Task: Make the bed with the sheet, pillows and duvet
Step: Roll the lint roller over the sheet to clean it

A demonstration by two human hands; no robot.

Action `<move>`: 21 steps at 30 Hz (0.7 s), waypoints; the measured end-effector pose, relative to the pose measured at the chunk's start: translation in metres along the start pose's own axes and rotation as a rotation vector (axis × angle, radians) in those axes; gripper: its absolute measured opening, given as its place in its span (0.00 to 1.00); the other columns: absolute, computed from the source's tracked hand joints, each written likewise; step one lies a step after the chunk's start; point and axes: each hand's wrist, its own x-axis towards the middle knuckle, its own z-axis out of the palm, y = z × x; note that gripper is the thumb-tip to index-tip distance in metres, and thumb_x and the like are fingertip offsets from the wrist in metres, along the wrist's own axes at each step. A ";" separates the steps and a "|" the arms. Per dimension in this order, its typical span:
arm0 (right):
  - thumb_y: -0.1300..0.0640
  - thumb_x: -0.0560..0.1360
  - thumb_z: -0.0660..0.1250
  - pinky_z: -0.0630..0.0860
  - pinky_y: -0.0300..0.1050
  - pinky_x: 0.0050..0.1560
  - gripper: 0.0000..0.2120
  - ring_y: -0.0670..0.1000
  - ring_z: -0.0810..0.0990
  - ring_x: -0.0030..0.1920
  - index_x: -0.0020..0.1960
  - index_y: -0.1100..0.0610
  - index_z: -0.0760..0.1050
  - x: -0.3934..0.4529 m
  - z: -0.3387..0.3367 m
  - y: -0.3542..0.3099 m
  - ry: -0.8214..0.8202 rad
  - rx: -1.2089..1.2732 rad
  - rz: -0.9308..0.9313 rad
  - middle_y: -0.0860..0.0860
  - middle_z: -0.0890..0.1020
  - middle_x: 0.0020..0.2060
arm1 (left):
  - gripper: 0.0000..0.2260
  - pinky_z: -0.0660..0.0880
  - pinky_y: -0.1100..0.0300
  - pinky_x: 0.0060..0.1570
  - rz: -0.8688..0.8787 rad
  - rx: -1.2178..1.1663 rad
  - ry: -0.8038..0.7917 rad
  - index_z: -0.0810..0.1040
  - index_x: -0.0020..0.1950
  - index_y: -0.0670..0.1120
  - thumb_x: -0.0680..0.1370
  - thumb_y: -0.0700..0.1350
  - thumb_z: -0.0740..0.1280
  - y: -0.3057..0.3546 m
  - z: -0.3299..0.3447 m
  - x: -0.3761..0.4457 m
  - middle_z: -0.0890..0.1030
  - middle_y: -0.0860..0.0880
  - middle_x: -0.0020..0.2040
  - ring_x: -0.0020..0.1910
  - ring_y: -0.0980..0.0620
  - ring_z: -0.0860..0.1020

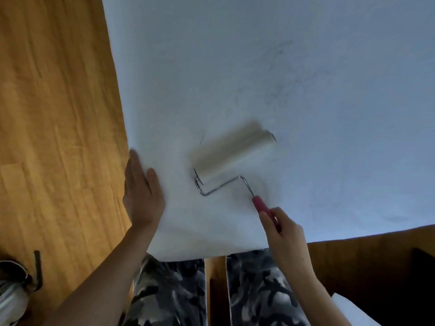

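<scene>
Lint pass on the sheet (259, 67) before pillows and duvet, by the look of it; neither is in view. Sheet is spread flat over the bed, filling the frame from 12 to 4 o'clock, its corner at 6 o'clock against the person's legs. Right hand (286, 234) grips the pink handle (263, 208) with fingers curled round it, lint roller (233, 154) lying on the sheet near centre, blurred, so likely rolling. Left hand (141, 191) lies flat with fingers straight, pressing the sheet edge at 9 o'clock by the wooden floor (58, 114). Risks, my read: dark hairs (282, 85) scattered at 1 o'clock sit beyond the roller, easy to miss if strokes stop short. If the left hand lifts, the roller's tack could drag the sheet and bunch it at the corner, undoing the flat lay. Steep handle angle could let the wire frame (219, 187) scrape or snag the fabric. Roller surface state unreadable through blur; a saturated layer would just smear hair around.
</scene>
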 end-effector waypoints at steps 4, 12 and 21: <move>0.46 0.80 0.59 0.63 0.32 0.22 0.10 0.42 0.70 0.21 0.43 0.48 0.71 0.035 0.006 -0.043 0.039 -0.066 -0.104 0.46 0.71 0.24 | 0.25 0.69 0.48 0.64 0.004 -0.025 0.014 0.50 0.79 0.52 0.83 0.56 0.47 -0.002 0.002 -0.001 0.62 0.47 0.77 0.73 0.46 0.65; 0.46 0.80 0.58 0.62 0.40 0.28 0.14 0.49 0.71 0.27 0.40 0.53 0.69 0.094 0.018 -0.132 0.093 -0.096 -0.214 0.48 0.73 0.28 | 0.25 0.69 0.48 0.65 0.023 -0.018 0.028 0.49 0.79 0.53 0.83 0.57 0.46 -0.006 0.005 0.000 0.63 0.47 0.77 0.73 0.47 0.65; 0.45 0.79 0.60 0.59 0.33 0.22 0.14 0.45 0.69 0.23 0.37 0.50 0.67 0.083 0.012 -0.172 0.243 0.018 -0.356 0.45 0.70 0.24 | 0.27 0.71 0.45 0.63 0.028 0.002 -0.075 0.47 0.79 0.50 0.82 0.59 0.46 0.004 -0.006 -0.001 0.62 0.43 0.76 0.71 0.41 0.68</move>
